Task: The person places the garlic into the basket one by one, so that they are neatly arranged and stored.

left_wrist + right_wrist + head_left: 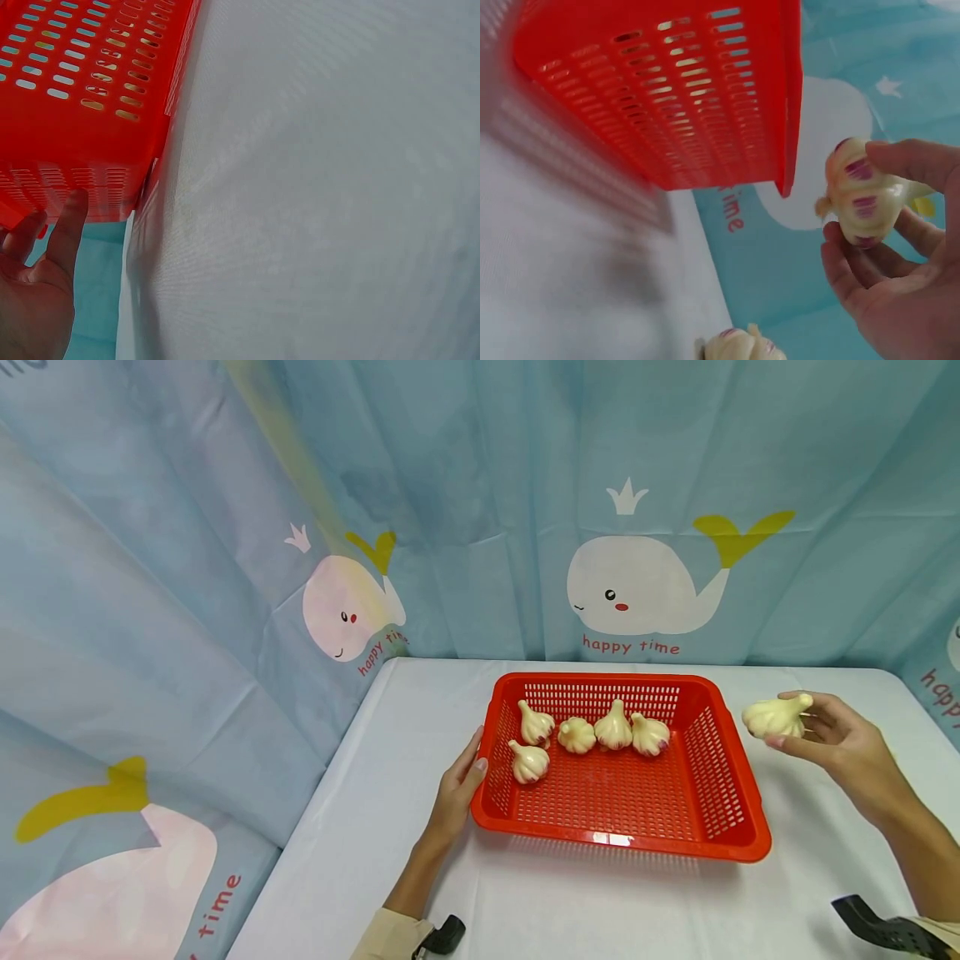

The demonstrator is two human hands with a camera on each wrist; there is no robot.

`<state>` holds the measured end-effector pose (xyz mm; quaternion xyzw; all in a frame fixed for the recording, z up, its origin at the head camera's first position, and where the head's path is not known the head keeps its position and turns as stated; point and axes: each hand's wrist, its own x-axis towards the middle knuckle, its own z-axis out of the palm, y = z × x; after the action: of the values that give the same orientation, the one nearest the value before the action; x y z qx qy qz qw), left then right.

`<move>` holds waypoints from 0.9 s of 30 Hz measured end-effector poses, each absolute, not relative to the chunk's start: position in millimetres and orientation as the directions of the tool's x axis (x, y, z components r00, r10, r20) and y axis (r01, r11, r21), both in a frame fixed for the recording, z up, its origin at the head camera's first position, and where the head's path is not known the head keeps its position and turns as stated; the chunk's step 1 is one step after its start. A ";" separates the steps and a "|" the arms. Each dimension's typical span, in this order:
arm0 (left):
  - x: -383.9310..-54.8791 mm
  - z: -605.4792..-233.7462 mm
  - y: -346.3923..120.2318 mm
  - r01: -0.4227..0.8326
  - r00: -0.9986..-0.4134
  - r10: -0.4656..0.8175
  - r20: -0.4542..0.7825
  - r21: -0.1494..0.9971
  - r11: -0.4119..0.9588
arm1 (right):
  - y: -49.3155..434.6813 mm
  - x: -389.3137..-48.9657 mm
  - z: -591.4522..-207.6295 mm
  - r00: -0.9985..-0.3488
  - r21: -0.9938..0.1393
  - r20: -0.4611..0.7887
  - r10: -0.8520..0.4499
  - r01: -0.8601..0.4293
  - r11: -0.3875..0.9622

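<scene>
A red plastic basket (pixel 592 839) stands on the white-covered table with several garlic bulbs (pixel 577 736) in it, toward its back and left. My left hand (pixel 454 785) touches the basket's left side, thumb at the rim's outer edge. In the left wrist view its fingers (pixel 69 229) reach fairly straight to the slotted wall. Right of the basket, my right hand (pixel 847 743) pinches a garlic bulb (pixel 772 718) between thumb and fingers, raised over the table. Purple streaks mark this bulb's underside in the right wrist view.
Another garlic bulb (pixel 742 346) lies on the table to the right, mostly hidden by my right hand in the head view. A blue curtain (pixel 480 593) printed with whales hangs behind the table (pixel 360 827) and along its left side.
</scene>
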<state>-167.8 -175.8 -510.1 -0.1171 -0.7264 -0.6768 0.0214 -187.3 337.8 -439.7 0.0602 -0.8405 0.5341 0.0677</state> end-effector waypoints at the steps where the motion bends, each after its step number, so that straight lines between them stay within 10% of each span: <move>1: -167.8 -510.1 -175.9 0.199 -0.971 0.143 0.190 0.978 0.055 | 336.4 -187.5 -437.8 -0.983 -0.893 0.179 -0.026 -0.174 0.415; 27: -167.2 -507.9 -175.0 0.204 -0.971 0.137 0.194 0.977 0.058 | 307.5 -195.7 -397.5 -0.973 -0.858 0.222 -0.059 -0.224 0.462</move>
<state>-167.2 -175.0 -507.9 -0.1172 -0.7270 -0.6761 0.0247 -195.7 307.5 -397.5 0.0831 -0.8513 0.5118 0.0806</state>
